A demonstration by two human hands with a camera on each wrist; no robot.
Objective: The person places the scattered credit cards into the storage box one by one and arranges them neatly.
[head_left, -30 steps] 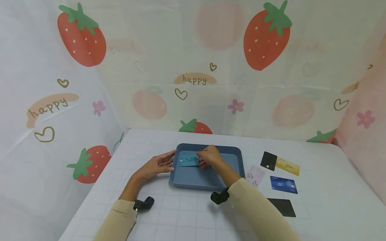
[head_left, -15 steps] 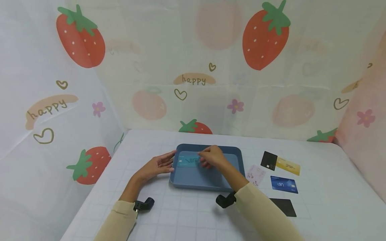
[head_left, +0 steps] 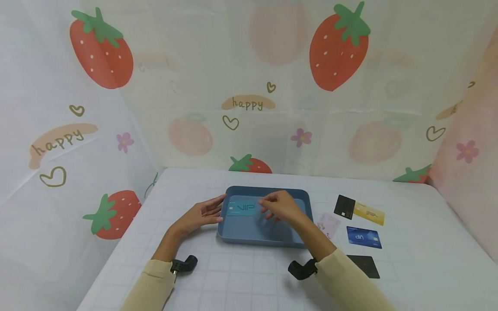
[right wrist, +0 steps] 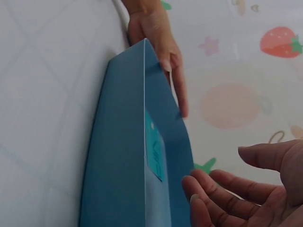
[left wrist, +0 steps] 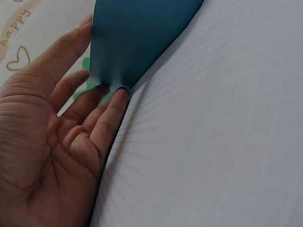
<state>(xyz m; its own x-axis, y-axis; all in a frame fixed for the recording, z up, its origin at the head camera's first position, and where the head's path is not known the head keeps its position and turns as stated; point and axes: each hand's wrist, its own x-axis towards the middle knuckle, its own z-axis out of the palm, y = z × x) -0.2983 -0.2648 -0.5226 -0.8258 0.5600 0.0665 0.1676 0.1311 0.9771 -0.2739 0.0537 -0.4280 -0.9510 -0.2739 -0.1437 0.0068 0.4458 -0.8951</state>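
Beside one tray [head_left: 243,231] holding one card [head_left: 240,209] lie five others [head_left: 364,237].

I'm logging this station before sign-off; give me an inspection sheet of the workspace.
surface: white table with faint grid lines
job's things: blue tray on the table; teal VIP card lying inside, toward its left end
clutter: right of the tray, far black card, gold card, pale patterned card, blue VIP card, near black card partly behind the right sleeve
hands: left hand touches the tray's left wall; right hand hovers over the tray, holding nothing
cables: nothing clearly seen
surroundings: strawberry-print backdrop
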